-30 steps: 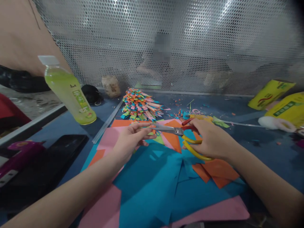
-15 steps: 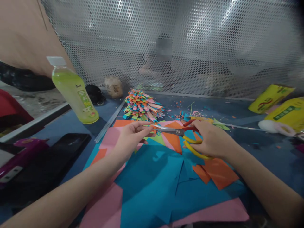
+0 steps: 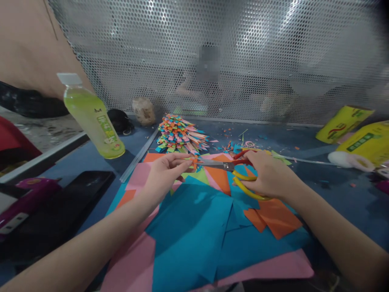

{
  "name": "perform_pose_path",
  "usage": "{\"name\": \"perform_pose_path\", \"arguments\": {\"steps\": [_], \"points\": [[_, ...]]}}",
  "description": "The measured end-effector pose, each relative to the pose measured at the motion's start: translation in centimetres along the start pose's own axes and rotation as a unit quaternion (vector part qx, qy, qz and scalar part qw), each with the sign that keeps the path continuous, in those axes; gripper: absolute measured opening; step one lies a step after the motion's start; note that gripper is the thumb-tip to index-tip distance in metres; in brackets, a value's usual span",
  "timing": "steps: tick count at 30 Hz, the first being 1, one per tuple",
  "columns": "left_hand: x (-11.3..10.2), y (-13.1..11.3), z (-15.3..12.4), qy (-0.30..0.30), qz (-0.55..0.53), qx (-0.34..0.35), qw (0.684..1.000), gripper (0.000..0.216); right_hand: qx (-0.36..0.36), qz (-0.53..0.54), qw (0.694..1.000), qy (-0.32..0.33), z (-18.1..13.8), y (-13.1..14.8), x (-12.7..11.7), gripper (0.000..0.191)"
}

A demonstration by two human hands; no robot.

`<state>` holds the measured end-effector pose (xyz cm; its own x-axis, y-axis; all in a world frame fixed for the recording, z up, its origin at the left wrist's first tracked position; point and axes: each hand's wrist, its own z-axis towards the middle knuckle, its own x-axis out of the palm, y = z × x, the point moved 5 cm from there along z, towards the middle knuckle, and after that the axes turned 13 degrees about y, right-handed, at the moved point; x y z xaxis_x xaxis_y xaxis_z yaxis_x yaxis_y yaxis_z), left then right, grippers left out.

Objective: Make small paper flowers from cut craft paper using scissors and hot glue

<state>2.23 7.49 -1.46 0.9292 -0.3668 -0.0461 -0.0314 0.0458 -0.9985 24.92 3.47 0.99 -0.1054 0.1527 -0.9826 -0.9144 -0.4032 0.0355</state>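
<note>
My right hand grips a pair of scissors by its red and yellow handles, with the blades pointing left. My left hand is closed in a pinch at the blade tips, and a small orange paper piece shows at its fingertips. Part of that piece is hidden by the fingers. Beneath both hands lie overlapping sheets, among them a large blue paper sheet, a pink paper sheet and orange paper pieces. Just beyond the hands rises a pile of small multicoloured paper strips.
A bottle of green drink stands on the left, behind a black phone and a purple tool. Paper scraps litter the table behind the scissors. Yellow packages lie at right. A perforated metal panel closes off the back.
The scissor blades look closer together than before. More of the orange paper piece shows at my left fingertips. The whole view has shifted slightly.
</note>
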Motion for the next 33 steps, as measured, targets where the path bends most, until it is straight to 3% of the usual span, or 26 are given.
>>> {"name": "perform_pose_path", "arguments": {"steps": [33], "points": [[0.01, -0.33, -0.14, 0.002, 0.013, 0.003, 1.0, 0.03, -0.029, -0.02, 0.999, -0.022, -0.18, 0.33, -0.38, 0.03]]}}
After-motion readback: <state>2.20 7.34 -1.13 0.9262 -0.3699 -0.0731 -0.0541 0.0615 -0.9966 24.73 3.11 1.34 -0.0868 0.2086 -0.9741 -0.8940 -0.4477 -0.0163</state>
